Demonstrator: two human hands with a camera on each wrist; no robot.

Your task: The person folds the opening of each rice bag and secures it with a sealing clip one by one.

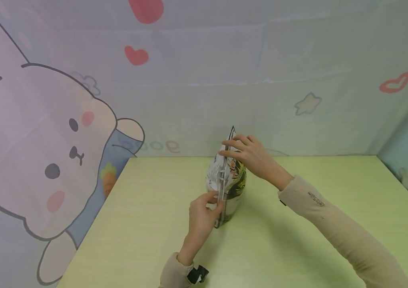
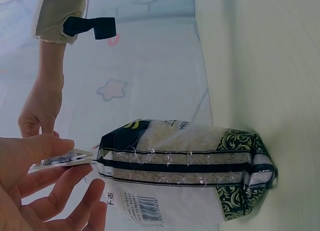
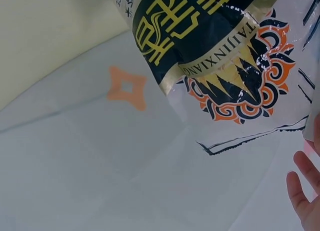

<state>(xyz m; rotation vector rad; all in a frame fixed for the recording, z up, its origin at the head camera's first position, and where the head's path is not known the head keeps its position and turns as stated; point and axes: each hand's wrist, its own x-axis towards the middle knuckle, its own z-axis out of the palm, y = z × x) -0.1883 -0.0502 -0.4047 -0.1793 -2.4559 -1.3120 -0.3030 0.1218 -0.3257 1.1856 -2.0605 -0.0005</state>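
Note:
A bag of rice (image 1: 237, 180) stands upright on the table, its top drawn to a narrow edge running away from me. Its clear side stripes show grains in the left wrist view, above a barcode; the right wrist view shows the dark and gold front (image 3: 220, 66) with an orange scroll pattern. My left hand (image 1: 202, 212) pinches the near end of the top edge between thumb and index finger, the other fingers loosely bent. Farther along, my right hand (image 1: 255, 158) grips the same edge from the right. A narrow pale strip (image 1: 221, 176) runs along the edge between both hands.
The pale green table (image 1: 146, 224) reaches back to a cloth backdrop (image 1: 225, 80) with a printed rabbit (image 1: 45, 160), hearts and a star. Dark camera straps sit at both sleeve cuffs.

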